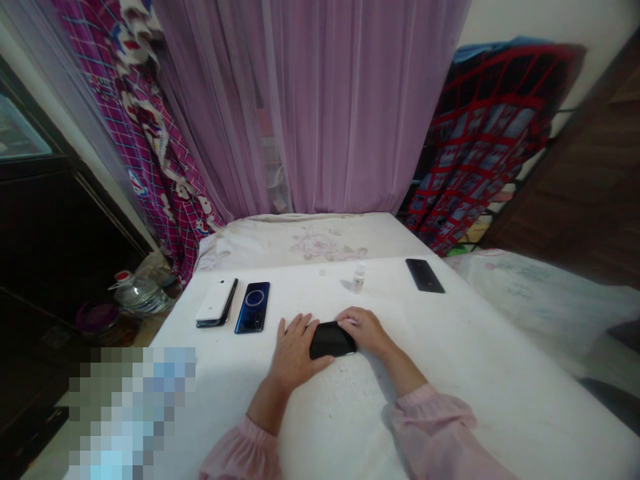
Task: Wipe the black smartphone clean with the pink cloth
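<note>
A black smartphone (332, 341) lies sideways on the white cloth in front of me, its dark face up. My left hand (295, 347) grips its left end, with the thumb along the near edge and the fingers toward the far edge. At the phone's far right corner, my right hand (365, 330) is closed in a pinch. Between those fingers shows a small pale pinkish object (352, 321), whose kind I cannot tell. Just beyond the hands stands a small clear bottle (359, 278) with a white label.
To the left lie a blue phone (253, 308) and a white phone (217, 300) stacked on a dark one. Another black phone (425, 275) rests at the far right. The table (450, 373) wears a white cloth. Purple curtains (340, 113) hang behind; a large water bottle (141, 293) stands left.
</note>
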Tool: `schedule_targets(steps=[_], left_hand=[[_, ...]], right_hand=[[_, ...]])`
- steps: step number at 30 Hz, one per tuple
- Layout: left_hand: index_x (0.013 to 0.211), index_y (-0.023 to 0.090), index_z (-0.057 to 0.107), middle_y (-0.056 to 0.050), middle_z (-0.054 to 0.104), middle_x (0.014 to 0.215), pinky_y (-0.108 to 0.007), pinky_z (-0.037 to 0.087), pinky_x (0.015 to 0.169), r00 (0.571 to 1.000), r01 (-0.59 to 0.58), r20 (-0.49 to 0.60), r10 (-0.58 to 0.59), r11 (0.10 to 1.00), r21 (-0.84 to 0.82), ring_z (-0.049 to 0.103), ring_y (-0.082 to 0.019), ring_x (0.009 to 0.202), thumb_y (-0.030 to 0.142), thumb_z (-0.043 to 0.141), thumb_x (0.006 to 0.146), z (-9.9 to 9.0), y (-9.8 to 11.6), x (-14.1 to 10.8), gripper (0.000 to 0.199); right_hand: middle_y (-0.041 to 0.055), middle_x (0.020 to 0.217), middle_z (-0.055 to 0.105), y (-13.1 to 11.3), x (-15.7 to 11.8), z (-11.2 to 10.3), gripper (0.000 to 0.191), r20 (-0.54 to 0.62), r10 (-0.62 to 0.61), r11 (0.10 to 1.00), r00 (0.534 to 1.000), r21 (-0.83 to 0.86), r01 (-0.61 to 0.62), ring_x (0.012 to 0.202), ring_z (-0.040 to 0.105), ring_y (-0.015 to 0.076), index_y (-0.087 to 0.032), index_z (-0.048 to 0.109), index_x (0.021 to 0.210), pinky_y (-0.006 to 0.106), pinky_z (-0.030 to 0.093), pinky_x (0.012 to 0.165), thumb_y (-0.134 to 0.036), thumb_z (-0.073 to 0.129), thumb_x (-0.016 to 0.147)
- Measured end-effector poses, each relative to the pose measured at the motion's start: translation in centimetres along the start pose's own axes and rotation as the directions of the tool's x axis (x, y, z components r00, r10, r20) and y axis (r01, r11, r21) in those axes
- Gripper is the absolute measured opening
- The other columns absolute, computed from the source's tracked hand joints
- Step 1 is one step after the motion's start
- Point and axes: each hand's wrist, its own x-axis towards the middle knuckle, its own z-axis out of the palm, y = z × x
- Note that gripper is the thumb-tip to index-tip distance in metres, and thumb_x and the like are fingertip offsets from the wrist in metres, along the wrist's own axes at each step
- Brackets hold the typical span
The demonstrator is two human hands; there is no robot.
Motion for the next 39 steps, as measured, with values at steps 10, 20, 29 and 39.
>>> schedule_targets(steps=[10, 20, 29, 39], left_hand=[[0.136, 0.021, 0.046, -0.013, 0.044, 0.145, -0.060, 0.015, 0.111, 1.000, -0.006, -0.006, 0.006, 1.000, 0.005, 0.034, -0.035, 0.136, 0.060, 0.063, 0.079, 0.1, -0.1, 0.0, 0.072], [0.137, 0.023, 0.046, -0.012, 0.044, 0.146, -0.059, 0.014, 0.112, 1.000, 0.003, -0.005, -0.003, 1.000, 0.001, 0.034, -0.035, 0.136, 0.060, 0.061, 0.080, -0.1, 0.1, 0.0, 0.069], [0.137, 0.022, 0.046, -0.012, 0.043, 0.146, -0.059, 0.015, 0.112, 1.000, 0.006, 0.004, -0.006, 1.000, 0.010, 0.034, -0.034, 0.136, 0.060, 0.062, 0.079, 0.0, 0.0, 0.0, 0.071], [0.137, 0.021, 0.046, -0.012, 0.043, 0.146, -0.059, 0.014, 0.112, 1.000, 0.003, 0.006, -0.003, 1.000, 0.011, 0.034, -0.034, 0.136, 0.060, 0.061, 0.079, 0.0, 0.0, 0.0, 0.071]], right_hand=[[0.0037, 0.087, 0.073, 0.3, -0.4, -0.8, 0.020, 0.076, 0.027, 0.997, 0.997, 0.072, -0.032, 0.082, 0.065, 0.0197, -0.021, 0.072, 0.090, 0.031, 0.048, 0.077, -0.029, 0.056, 0.081], [0.0059, 0.108, 0.071, 0.4, -0.5, -1.6, 0.010, 0.172, -0.050, 0.984, 0.984, 0.180, 0.018, 0.099, 0.065, 0.0225, -0.024, 0.076, 0.074, 0.039, 0.046, 0.093, -0.021, 0.067, 0.070], [0.0054, 0.114, 0.069, 0.2, -0.7, -1.6, 0.010, 0.210, 0.006, 0.983, 0.978, 0.178, -0.044, 0.104, 0.062, 0.0236, -0.026, 0.077, 0.070, 0.041, 0.045, 0.096, -0.019, 0.071, 0.066], [0.0049, 0.089, 0.075, 1.1, 0.0, 0.4, 0.015, 0.010, 0.017, 0.995, 1.000, 0.098, -0.018, 0.087, 0.068, 0.0215, -0.024, 0.077, 0.081, 0.037, 0.051, 0.085, -0.026, 0.062, 0.078]])
